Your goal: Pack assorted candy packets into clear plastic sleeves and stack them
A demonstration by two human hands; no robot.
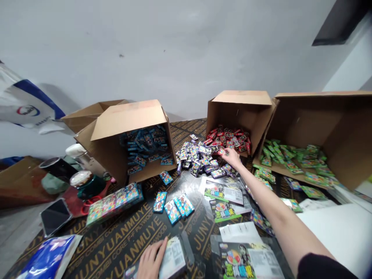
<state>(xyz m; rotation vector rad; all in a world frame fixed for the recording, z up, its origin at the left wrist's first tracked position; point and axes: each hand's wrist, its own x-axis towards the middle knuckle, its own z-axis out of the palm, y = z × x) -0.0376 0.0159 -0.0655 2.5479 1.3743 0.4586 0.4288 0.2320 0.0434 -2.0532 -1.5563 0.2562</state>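
Nearest, the left hand (152, 259) lies on a flat package (175, 255); whether its fingers grip, I cannot tell. The right hand's (231, 157) fingers pinch a red packet (223, 152) at a carton's (241, 97) mouth.

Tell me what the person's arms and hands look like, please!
The left hand and right hand wear no gloves. The right forearm is bare too, with no watch or bracelet showing, and a black sleeve stops near the elbow. The left arm is out of sight.
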